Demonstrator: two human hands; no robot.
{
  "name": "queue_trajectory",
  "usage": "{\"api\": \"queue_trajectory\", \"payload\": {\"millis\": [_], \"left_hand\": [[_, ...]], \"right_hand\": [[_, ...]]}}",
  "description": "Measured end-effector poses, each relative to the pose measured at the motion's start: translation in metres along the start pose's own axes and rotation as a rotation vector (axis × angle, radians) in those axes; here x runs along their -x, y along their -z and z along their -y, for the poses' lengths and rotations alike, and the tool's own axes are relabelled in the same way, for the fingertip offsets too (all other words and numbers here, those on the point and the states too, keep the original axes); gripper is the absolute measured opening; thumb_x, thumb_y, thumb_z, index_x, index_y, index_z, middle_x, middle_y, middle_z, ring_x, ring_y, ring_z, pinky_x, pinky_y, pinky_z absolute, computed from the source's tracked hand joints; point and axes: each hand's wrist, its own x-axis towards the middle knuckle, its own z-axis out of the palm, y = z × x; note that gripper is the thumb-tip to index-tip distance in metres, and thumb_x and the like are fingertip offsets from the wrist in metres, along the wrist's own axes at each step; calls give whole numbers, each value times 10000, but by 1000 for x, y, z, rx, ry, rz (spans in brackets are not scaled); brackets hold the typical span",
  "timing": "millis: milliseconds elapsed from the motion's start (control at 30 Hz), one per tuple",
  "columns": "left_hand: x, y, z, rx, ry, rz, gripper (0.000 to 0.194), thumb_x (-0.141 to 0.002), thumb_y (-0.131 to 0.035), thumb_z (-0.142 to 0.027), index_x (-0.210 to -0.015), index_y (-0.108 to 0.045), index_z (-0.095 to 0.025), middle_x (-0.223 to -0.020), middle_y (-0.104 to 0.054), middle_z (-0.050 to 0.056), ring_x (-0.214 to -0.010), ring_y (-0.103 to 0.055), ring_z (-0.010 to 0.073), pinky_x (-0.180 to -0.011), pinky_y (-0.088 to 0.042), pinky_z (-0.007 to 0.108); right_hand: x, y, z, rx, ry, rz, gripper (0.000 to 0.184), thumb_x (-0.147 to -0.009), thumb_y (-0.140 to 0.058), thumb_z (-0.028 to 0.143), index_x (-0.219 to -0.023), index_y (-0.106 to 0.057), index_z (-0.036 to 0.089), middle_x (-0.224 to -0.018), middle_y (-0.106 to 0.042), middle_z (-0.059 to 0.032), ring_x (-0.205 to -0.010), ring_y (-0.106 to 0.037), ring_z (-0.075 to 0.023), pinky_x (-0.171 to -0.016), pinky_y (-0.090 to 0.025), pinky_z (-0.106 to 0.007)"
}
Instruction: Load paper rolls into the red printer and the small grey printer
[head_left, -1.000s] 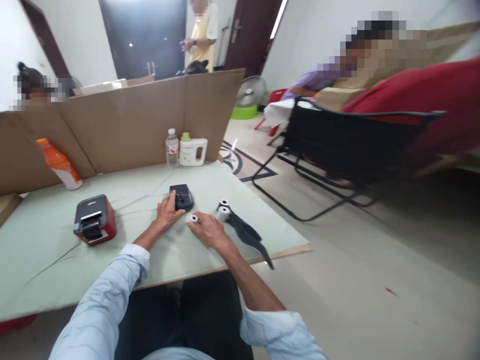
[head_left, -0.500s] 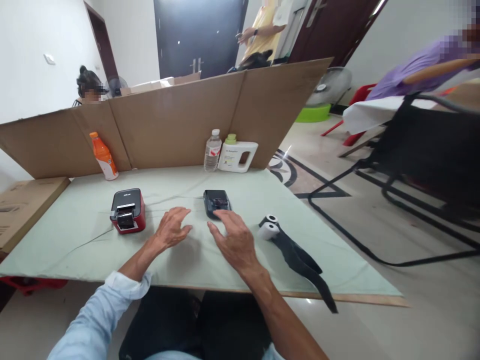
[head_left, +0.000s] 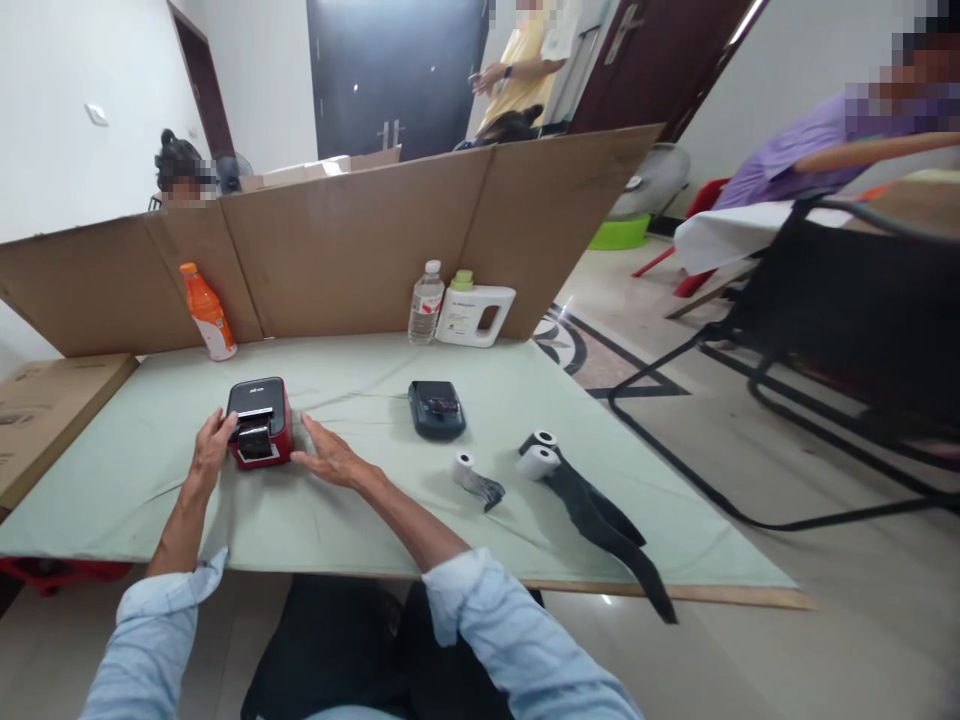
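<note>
A small black-topped red label printer [head_left: 259,400] sits on the green-covered table, with a dark strip coming out of its front slot. My left hand [head_left: 204,450] grips its left side, thumb and fingertips against the casing. On the other side, my right hand [head_left: 334,455] is open, fingers stretched toward the printer's right wall; whether the fingertips touch it I cannot tell. To the right lies a dark handheld device [head_left: 437,410] with a clear, shiny cover. A small white paper roll [head_left: 463,465] with a loose dark-printed tail rests in front of it.
Two more rolls [head_left: 538,460] with long black tails trail over the table's front edge. An orange bottle [head_left: 208,310], a water bottle [head_left: 426,305] and a white jug [head_left: 474,312] stand before a cardboard screen [head_left: 337,260]. A cardboard box [head_left: 60,410] lies left. Other people are beyond.
Both hands have moved left from the table's middle to the printer. The printer has shifted slightly right. The small roll and the whole handheld device are now uncovered.
</note>
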Motion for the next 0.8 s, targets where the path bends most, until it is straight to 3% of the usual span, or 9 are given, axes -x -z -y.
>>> {"api": "queue_trajectory", "payload": {"millis": [100,233,333,433,600,700,800], "left_hand": [[3,-5,12,102,-17,111,721,-812,-770,-613,-1343,-686,-132,-1302,-752,128,-1262,-687,315,-1151,-512,457],[11,-17,8,77,-45,111,747,-797,-774,-604,-1380,-671,-149,-1306,-752,106,-1237,-693,301,-1149,-506,451],[18,-38,-5,45,-119,203,728,-813,-756,-605,-1384,-670,-160,-1311,-751,105,-1226,-693,300,-1123,-523,436],[27,-72,-18,30,-201,337,739,-804,-759,-595,-1385,-662,-149,-1315,-749,116,-1216,-689,309,-1108,-532,441],[40,-117,-21,26,-226,499,796,-799,-739,-641,-1414,-627,-147,-1335,-734,134,-1232,-683,325,-1114,-533,466],[40,-119,-17,-3,-233,552,783,-844,-705,-632,-1465,-592,-168,-1379,-716,125,-1286,-662,321,-1142,-517,461],[34,-105,-15,-9,-209,594,777,-865,-688,-617,-1504,-570,-191,-1481,-656,127,-1346,-627,333,-1127,-535,466]], "right_hand": [[-18,-13,15,-74,68,2,767,-863,-721,346,-1572,-451,235,-1463,-652,-107,-1328,-634,-359,-1137,-511,-516],[-11,-17,23,-140,112,-93,696,-860,-676,269,-1526,-479,223,-1367,-693,-95,-1241,-664,-315,-1096,-533,-472],[10,-4,14,-149,157,-201,656,-871,-673,278,-1502,-499,228,-1432,-658,-100,-1296,-632,-303,-1131,-507,-463],[33,17,-4,-140,117,-290,636,-890,-680,327,-1492,-505,223,-1457,-646,-115,-1295,-629,-300,-1116,-514,-472],[55,47,-29,-136,62,-324,564,-915,-696,384,-1432,-560,205,-1324,-716,-104,-1165,-682,-277,-1050,-545,-455],[60,50,-41,-85,91,-348,614,-924,-710,447,-1466,-543,212,-1362,-692,-120,-1222,-658,-296,-1085,-523,-474],[62,45,-52,-32,80,-384,753,-920,-725,511,-1558,-455,216,-1477,-612,-158,-1354,-585,-336,-1156,-472,-517]]}}
